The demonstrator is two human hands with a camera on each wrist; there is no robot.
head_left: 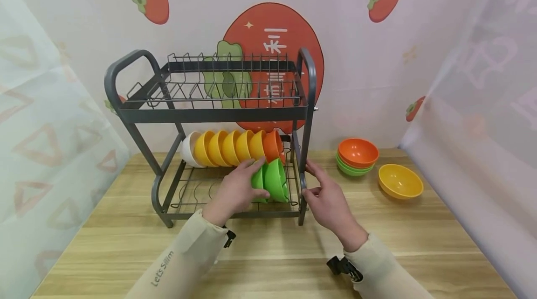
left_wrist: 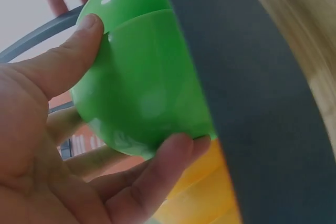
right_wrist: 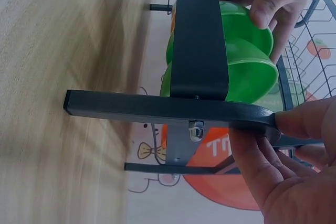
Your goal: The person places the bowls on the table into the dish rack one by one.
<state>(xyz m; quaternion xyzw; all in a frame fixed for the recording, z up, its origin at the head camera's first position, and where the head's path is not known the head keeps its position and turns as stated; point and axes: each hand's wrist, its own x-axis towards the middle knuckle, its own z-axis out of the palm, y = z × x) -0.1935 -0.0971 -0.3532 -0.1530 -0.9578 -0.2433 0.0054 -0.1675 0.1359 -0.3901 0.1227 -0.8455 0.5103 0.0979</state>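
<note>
Two green bowls (head_left: 274,181) stand tilted on edge, side by side, at the front right of the dish rack's (head_left: 218,116) lower shelf. My left hand (head_left: 238,189) holds the left one of them, thumb and fingers around its outside; the left wrist view shows the grip on the green bowl (left_wrist: 142,82). With my right hand (head_left: 331,201) I grip the rack's right front post (right_wrist: 236,116), thumb on one side and fingers on the other. Behind the green bowls runs a row of yellow bowls (head_left: 218,149), with a white bowl (head_left: 188,149) at its left end and an orange bowl (head_left: 273,146) at its right.
Right of the rack, an orange bowl (head_left: 358,152) sits stacked on green bowls (head_left: 354,170). A yellow bowl (head_left: 400,181) stands beside them on the wooden table (head_left: 268,257). The rack's upper shelf (head_left: 218,114) has wire dividers. A printed curtain (head_left: 352,56) hangs behind.
</note>
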